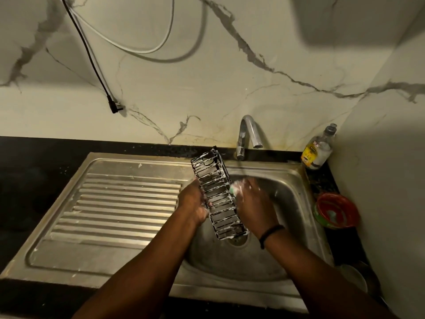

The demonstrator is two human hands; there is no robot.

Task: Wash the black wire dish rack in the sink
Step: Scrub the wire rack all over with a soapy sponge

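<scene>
Two forearms reach forward over the front edge of a steel sink (296, 187). The left hand (194, 203) grasps the black wire rack (217, 199) along its left side, fingers curled round the wires. The rack is held above the basin, its long axis running away from the viewer, the near end over the drain (236, 241) and the far end raised toward the back rim; white foam clings to its wires. The right hand (253, 203), soapy and wearing a dark band at the wrist, presses a foamy sponge (235, 188) with a green edge against the rack's right side, fingers closed around it. Left of the basin lies the ribbed draining board (115, 203), flecked with suds. On the dark counter (34, 171) to the right of the basin stands a red and green bowl (337, 212). Behind the basin rises a curved chrome tap (247, 134); to its right, in the corner, stands a clear bottle (318, 149) with a yellow label. Beyond, a black plug (114, 107) and white cables (128, 44) hang against the veined marble wall (207, 88).
</scene>
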